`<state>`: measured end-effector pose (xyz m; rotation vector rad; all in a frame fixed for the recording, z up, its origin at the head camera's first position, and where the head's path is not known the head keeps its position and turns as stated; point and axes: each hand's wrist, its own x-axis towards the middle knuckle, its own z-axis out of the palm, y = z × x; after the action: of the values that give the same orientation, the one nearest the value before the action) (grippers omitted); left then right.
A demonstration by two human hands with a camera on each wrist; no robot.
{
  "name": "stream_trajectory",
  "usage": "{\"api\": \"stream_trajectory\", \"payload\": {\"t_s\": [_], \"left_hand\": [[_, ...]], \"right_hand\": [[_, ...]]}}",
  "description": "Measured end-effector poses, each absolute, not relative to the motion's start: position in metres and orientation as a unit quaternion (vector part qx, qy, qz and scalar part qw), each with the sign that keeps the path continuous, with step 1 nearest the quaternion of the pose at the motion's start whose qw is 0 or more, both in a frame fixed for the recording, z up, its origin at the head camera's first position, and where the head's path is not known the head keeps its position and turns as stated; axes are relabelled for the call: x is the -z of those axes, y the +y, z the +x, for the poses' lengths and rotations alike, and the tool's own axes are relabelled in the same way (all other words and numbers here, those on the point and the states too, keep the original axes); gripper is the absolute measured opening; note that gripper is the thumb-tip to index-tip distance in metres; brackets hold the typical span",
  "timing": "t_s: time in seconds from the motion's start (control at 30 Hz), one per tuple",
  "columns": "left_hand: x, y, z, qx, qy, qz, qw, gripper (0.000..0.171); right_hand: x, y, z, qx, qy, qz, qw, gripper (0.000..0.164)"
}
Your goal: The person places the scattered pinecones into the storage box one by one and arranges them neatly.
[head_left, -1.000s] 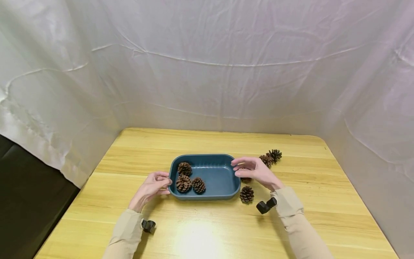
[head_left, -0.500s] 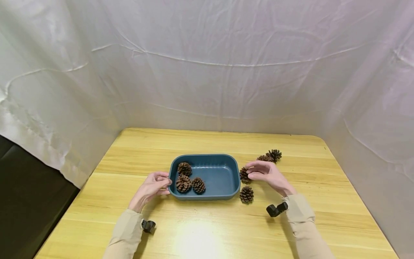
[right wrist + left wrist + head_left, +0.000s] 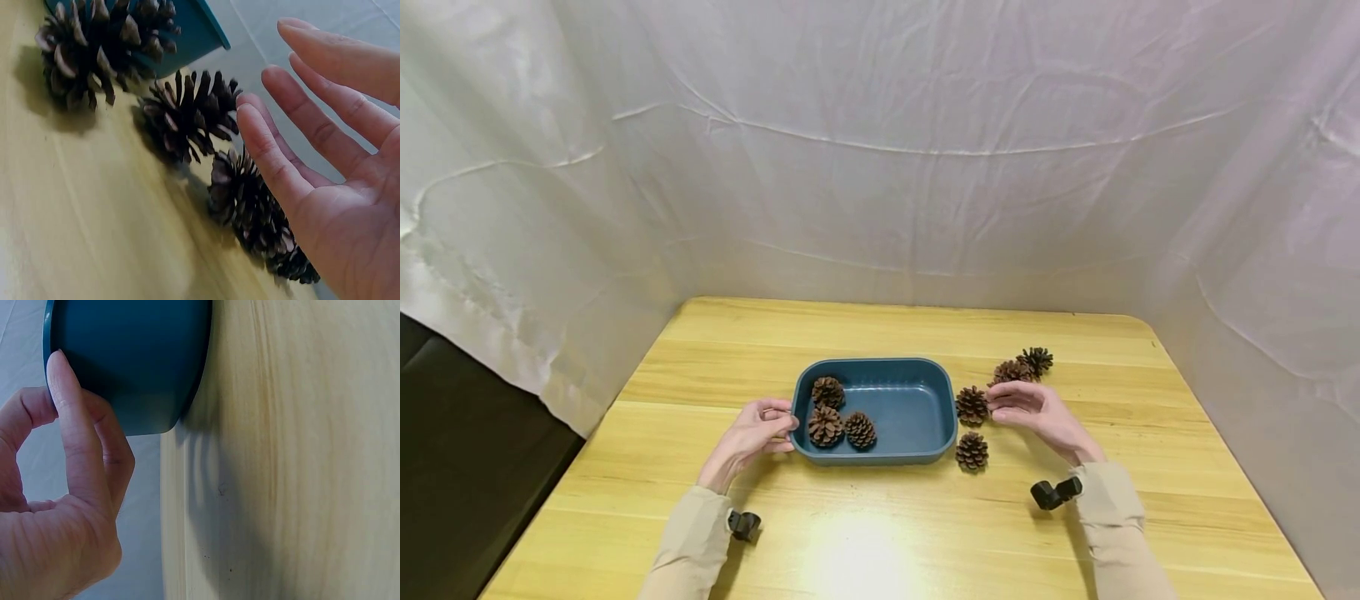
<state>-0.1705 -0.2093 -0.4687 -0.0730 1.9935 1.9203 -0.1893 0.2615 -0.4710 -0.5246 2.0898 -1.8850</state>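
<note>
A dark teal rectangular tray (image 3: pixel 910 421) rests on the table, with three pine cones in its left part, one of them at the front (image 3: pixel 861 430). At the tray's left end, my left hand (image 3: pixel 751 440) pinches the rim between thumb and fingers; the left wrist view shows the thumb (image 3: pixel 78 437) on the inner wall. My right hand (image 3: pixel 1041 414) hovers right of the tray, fingers spread and holding nothing. Nearest to it lies a pine cone (image 3: pixel 972 406) beside the tray's right end. The right wrist view shows a gap between the fingers and that cone (image 3: pixel 187 115).
Another pine cone (image 3: pixel 972 452) lies near the tray's front right corner. Farther back on the right, a brown pine cone (image 3: pixel 1011 372) sits against a darker one (image 3: pixel 1036 361). A pale curtain (image 3: pixel 917 208) hangs behind the wooden table (image 3: pixel 865 517).
My right hand has moved right from the tray's right rim, past the nearest pine cone, which now shows fully. My left hand and the tray have stayed still.
</note>
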Motion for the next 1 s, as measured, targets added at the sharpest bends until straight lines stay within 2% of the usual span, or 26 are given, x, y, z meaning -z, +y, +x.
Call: {"api": "stream_trajectory", "payload": {"t_s": [0.6,1.0], "left_hand": [[0.466,-0.208,-0.168,-0.679,0.710,-0.023,0.186,0.044],[0.468,-0.209,-0.169,-0.681,0.708,-0.022,0.185,0.042]], "right_hand": [[0.492,0.274,-0.187,0.639,0.717,-0.234,0.148,0.044],[0.494,0.270,-0.183,0.639,0.703,-0.246,0.193,0.046]]}}
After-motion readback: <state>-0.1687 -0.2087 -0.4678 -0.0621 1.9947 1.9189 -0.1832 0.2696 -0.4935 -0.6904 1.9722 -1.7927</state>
